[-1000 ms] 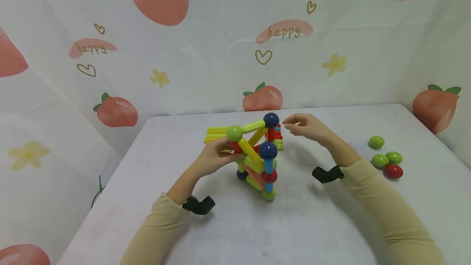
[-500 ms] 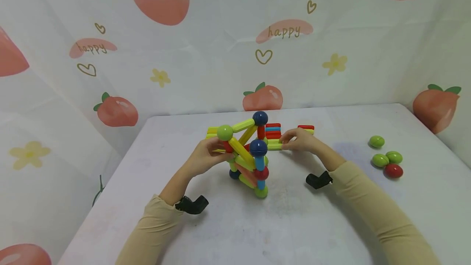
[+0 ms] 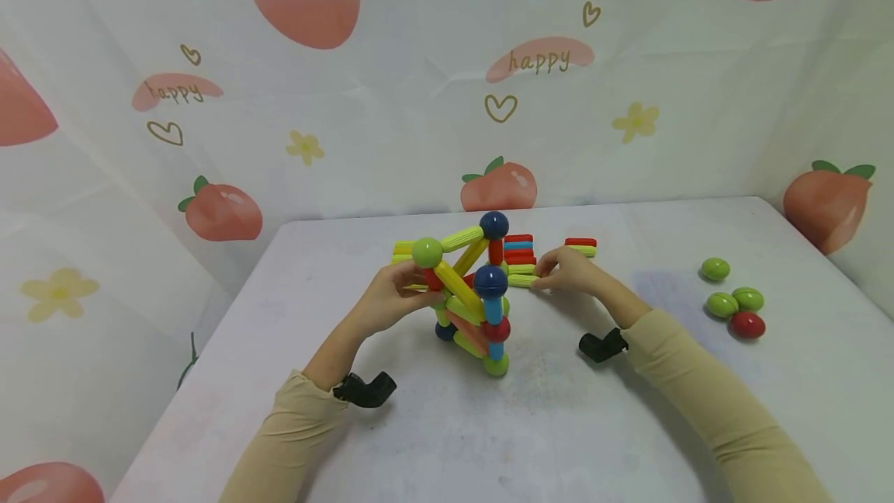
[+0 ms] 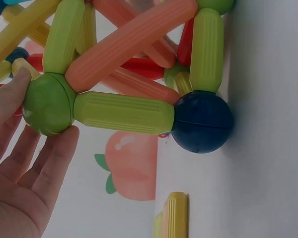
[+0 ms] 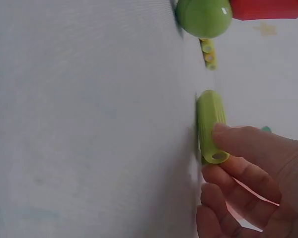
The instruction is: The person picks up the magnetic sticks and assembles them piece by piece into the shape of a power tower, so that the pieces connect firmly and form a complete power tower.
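Observation:
A tower of magnetic rods and balls (image 3: 459, 289) stands in the middle of the table. My left hand (image 3: 391, 303) steadies it from the left; in the left wrist view thumb and fingers grip a green ball (image 4: 48, 105) of it. Lime, yellow, salmon, red and blue rods join its green, navy and red balls. To the right of the tower, my right hand (image 3: 571, 270) is at a short lime-green rod (image 3: 521, 281). The right wrist view has the thumb on that rod's near end, with fingers on the far side, close to the tabletop.
Behind the tower lie a row of short red, blue and lime rods (image 3: 518, 246) and longer yellow rods (image 3: 403, 248), partly hidden. A red and a lime rod (image 3: 581, 243) lie farther right. Loose green balls (image 3: 722, 304) and a red ball (image 3: 746, 324) rest at the right.
My right hand has come down from above the table beside the tower to the short lime-green rod. The left hand and the tower have shifted slightly left.

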Motion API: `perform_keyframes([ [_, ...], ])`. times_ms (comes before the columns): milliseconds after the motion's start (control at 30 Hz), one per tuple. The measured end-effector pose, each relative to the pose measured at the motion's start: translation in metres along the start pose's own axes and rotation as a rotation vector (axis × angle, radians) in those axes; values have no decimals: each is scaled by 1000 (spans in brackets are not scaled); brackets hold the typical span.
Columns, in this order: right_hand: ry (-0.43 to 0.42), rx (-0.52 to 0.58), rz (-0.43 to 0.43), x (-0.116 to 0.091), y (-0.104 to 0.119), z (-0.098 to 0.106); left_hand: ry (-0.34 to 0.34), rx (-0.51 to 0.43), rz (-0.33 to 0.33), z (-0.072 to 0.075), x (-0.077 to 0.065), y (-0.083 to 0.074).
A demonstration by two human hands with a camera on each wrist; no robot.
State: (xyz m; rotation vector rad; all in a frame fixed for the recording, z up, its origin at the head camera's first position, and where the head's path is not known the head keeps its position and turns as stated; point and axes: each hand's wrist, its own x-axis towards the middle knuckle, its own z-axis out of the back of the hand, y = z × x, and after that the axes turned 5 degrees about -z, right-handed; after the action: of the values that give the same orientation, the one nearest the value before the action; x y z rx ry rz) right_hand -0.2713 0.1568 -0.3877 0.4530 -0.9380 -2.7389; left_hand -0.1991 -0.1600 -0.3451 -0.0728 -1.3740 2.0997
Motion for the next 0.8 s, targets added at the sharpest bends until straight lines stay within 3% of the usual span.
perform_keyframes([
  [233,-91,59,89,-21,6,21,-7,-4,1,-1,1,-1],
  [500,-290,217,192,-64,36,46,22,-36,11,-4,1,-1],
  [800,-397,337,346,-101,67,39,45,-52,33,-8,0,-4],
])
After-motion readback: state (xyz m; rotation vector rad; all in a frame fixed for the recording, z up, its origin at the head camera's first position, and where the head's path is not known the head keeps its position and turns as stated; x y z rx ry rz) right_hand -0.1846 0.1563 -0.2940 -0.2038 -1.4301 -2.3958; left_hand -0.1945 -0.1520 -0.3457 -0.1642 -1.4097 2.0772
